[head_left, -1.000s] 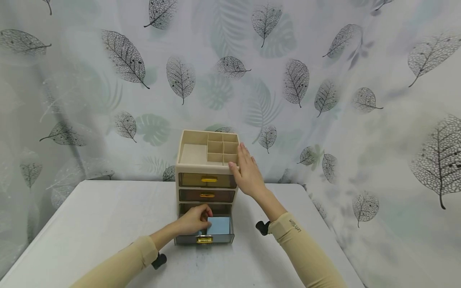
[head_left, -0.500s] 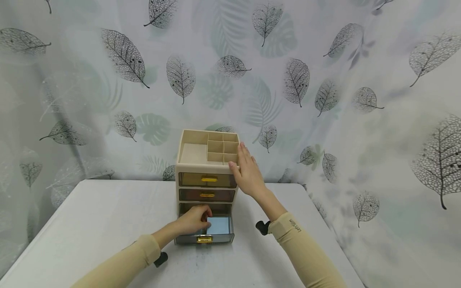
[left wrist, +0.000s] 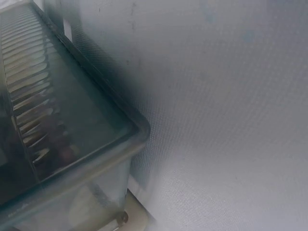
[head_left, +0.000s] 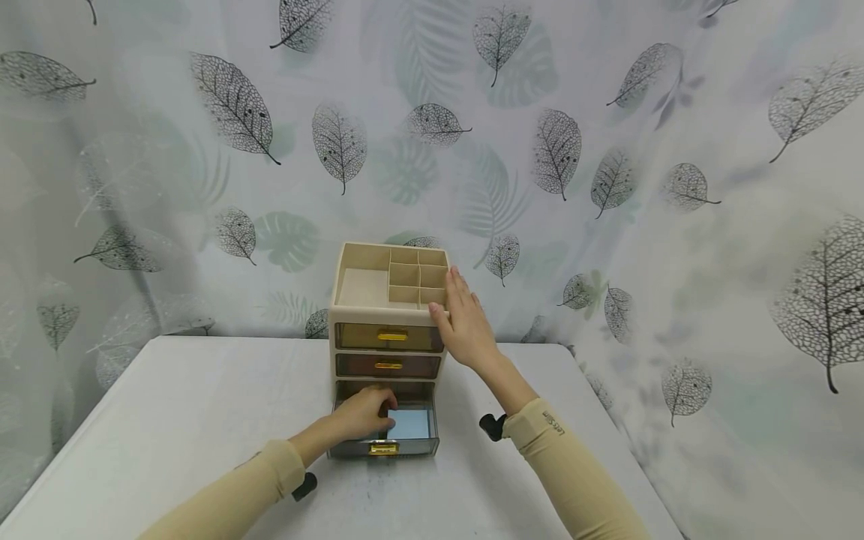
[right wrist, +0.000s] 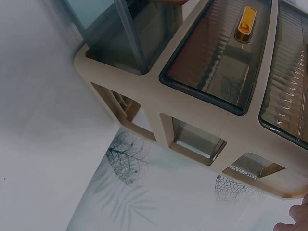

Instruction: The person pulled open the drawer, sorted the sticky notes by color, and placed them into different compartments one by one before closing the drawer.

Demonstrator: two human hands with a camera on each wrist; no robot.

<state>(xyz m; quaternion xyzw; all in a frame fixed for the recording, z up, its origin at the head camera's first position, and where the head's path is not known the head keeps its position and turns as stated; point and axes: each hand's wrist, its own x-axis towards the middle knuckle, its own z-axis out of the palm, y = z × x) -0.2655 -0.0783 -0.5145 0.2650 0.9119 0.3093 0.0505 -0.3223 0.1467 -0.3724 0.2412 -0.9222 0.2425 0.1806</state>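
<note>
My left hand reaches into the pulled-out bottom drawer, its fingers curled and the thumb at the left edge of a light-blue square pad. The hand holds the pad there; part of the grip is hidden. Fingers spread along the side, my right hand rests flat against the upper right side of the beige drawer organizer. In the right wrist view, its fingertips show at the lower right corner, beside the organizer. The left wrist view shows the smoky clear drawer but no hand.
Above the open drawer are two closed drawers with gold handles. The organizer's top has one large and several small compartments. It stands on a white-covered table before a leaf-patterned curtain.
My left hand has shifted very slightly right, and the blue pad has tilted or sunk a little in the drawer. My right hand stays in place.
</note>
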